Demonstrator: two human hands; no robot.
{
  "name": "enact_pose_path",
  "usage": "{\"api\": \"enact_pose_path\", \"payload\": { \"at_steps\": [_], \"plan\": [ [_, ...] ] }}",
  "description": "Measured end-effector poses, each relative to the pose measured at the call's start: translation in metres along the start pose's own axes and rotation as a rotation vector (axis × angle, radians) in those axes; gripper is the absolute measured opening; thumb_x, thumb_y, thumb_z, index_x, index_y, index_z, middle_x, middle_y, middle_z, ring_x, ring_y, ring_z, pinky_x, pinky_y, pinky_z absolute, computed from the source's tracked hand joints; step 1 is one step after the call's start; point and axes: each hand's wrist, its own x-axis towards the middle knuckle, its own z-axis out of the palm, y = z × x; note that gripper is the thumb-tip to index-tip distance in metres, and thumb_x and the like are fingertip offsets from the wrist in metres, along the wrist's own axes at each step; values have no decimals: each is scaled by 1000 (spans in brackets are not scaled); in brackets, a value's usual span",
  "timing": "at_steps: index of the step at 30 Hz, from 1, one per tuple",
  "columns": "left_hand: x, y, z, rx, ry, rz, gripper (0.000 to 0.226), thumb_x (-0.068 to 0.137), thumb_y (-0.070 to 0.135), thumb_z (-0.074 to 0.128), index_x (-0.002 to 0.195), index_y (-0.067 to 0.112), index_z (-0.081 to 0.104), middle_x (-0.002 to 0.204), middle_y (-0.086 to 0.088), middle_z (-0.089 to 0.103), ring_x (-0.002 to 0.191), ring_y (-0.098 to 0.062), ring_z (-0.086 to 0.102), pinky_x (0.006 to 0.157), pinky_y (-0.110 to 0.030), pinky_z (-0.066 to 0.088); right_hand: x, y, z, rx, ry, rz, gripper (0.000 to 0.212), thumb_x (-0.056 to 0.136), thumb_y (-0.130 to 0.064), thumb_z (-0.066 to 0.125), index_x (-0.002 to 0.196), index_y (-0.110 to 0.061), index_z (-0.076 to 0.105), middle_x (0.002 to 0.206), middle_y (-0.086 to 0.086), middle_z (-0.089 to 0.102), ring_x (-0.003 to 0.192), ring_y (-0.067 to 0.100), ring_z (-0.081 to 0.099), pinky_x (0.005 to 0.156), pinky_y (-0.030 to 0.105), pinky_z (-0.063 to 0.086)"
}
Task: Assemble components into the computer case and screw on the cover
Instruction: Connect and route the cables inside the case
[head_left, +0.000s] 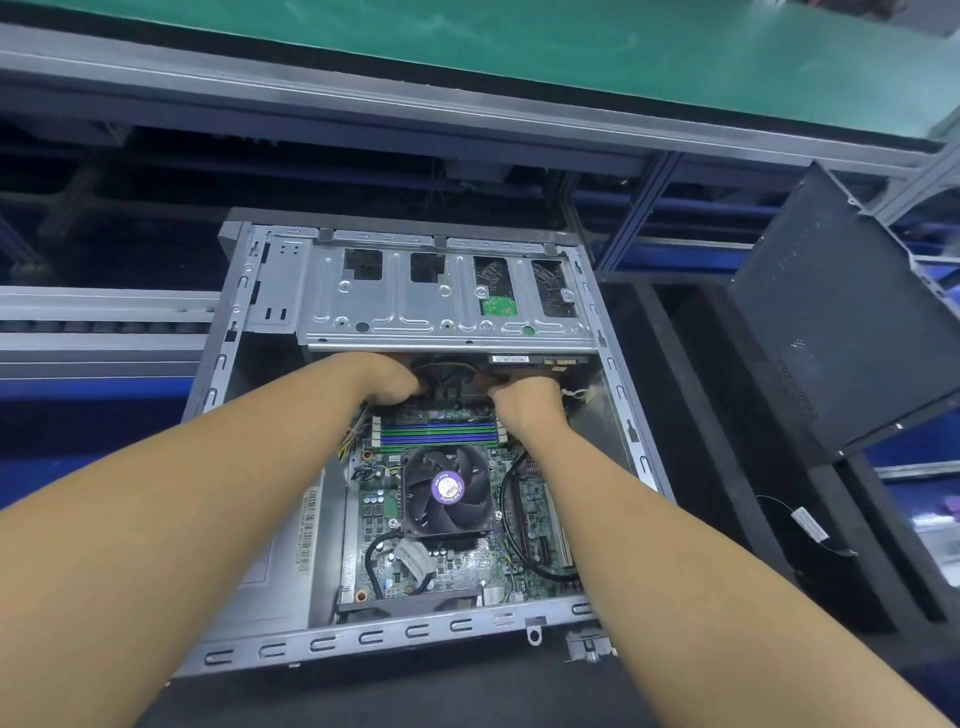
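No text could be read in full. The purple sticker (448, 488) on the hub of the cooler fan (422, 501) bore small print, too blurred to read. Left of the fan, a barcode label (307, 530) stood on the grey metal box (280, 587); its digits were unresolved. Beyond the fan, a white label (509, 359) on the drive (540, 365) edge was illegible. Right of the fan, a cable tag (809, 523) was illegible.

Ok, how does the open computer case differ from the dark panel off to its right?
The computer case lies flat and open, its motherboard exposed; the dark panel stands tilted on edge. The case is bare silver-grey metal; the panel is black with vent perforations. The left hand and right hand reach into the case; neither touches the panel. Both look like sheet metal.
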Motion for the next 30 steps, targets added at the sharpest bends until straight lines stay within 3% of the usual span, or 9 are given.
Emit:
{"api": "enact_pose_path", "payload": {
  "at_steps": [3, 5, 8, 10, 12, 14, 18, 23, 30],
  "plan": [
    [0, -2, 0, 12, -1, 2, 39, 108, 26, 32, 136, 6, 51, 121, -10, 49, 100, -22, 40, 91, -33, 35, 0, -2, 2, -16, 15, -17, 53, 104, 1, 38, 154, -15, 38, 128, 11, 64, 113, 31, 65, 62, 26, 42],
    [1, -4, 0, 23, -11, -21, 35, 107, 18, 29, 132, 10, 52, 116, -5, 42, 100, -22, 38, 90, -30, 34, 6, 4, 4, 231, -36, 40, 36, 107, -12, 43, 141, -7, 55, 123, 14, 67, 112, 32, 66, 64, 23, 42],
    [2, -5, 0, 38, -28, -21, 39, 105, 11, 27, 135, 5, 51, 117, -8, 44, 102, -23, 41, 96, -33, 36, 7, 10, 8, 334, 1, -7, 35, 101, -31, 59, 111, 1, 71, 80, 4, 64, 96, 29, 68, 49, 12, 33],
    [3, -5, 1, 29, -11, -24, 29, 106, 17, 30, 122, 11, 53, 113, -5, 40, 100, -23, 40, 89, -31, 33, 8, 11, 9, 261, -19, -32, 36, 101, -31, 59, 113, 1, 71, 70, -3, 52, 71, 18, 60, 43, 12, 34],
    [4, -4, 1, 4, 1, -24, 33, 107, 22, 31, 128, 10, 53, 112, -5, 39, 100, -23, 39, 87, -30, 31, 5, 8, 6, 92, -43, -45, 38, 107, -25, 48, 131, 0, 62, 87, 1, 62, 74, 13, 60, 45, 14, 35],
    [7, -5, 2, -26, 3, -29, 41, 107, 25, 32, 138, 5, 49, 117, -9, 44, 101, -22, 40, 90, -31, 33, 6, 7, 5, -114, -45, -119, 41, 112, -24, 34, 142, -3, 52, 116, 11, 67, 99, 26, 67, 60, 25, 42],
    [7, -4, 1, -31, 10, -32, 42, 107, 28, 32, 140, 6, 48, 142, -13, 47, 107, -22, 44, 98, -33, 34, 7, 3, 4, -227, -92, -162, 41, 111, -23, 34, 134, 2, 58, 113, 19, 68, 109, 36, 65, 75, 32, 43],
    [3, -2, 1, -3, 0, -29, 43, 108, 26, 30, 143, 5, 45, 148, -13, 44, 125, -26, 47, 101, -32, 34, 4, -3, 0, -219, -111, -116, 40, 106, -5, 40, 145, 1, 49, 143, 19, 54, 124, 36, 57, 93, 37, 49],
    [5, -4, 3, -39, 31, -12, 24, 107, 28, 33, 105, 11, 51, 107, -9, 47, 94, -23, 44, 83, -32, 33, 11, -1, -2, -326, -126, -139, 48, 106, -1, 37, 154, -1, 38, 150, 19, 48, 126, 35, 57, 94, 38, 50]
  ]
}}
